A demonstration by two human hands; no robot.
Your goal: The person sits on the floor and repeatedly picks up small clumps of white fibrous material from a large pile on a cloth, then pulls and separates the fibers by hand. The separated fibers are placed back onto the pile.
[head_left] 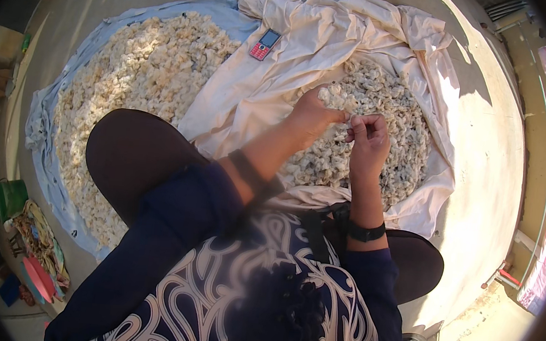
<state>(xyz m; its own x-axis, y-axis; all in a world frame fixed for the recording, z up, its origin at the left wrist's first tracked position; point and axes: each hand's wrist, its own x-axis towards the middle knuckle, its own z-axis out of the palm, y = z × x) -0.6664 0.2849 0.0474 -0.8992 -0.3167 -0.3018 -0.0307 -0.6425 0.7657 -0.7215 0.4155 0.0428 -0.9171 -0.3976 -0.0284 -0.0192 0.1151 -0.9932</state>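
Note:
My left hand (310,117) holds a whitish tuft of raw cotton or wool fibre (336,99) above the right-hand pile. Its thumb meets the fingertips of my right hand (370,139), which are pinched together; whether a small bit is between them I cannot tell. Beneath both hands lies a pile of greyish, speckled fibre tufts (405,129) on a cream cloth (239,108). A larger, creamier pile of tufts (150,65) spreads over a light blue cloth (41,123) on the left.
A red and black keypad phone (265,45) lies on the cream cloth beyond my left hand. At the far left stand a green bucket (10,198), a heap of cloths (44,239) and a pink basin (38,278). A wall (535,186) runs along the right.

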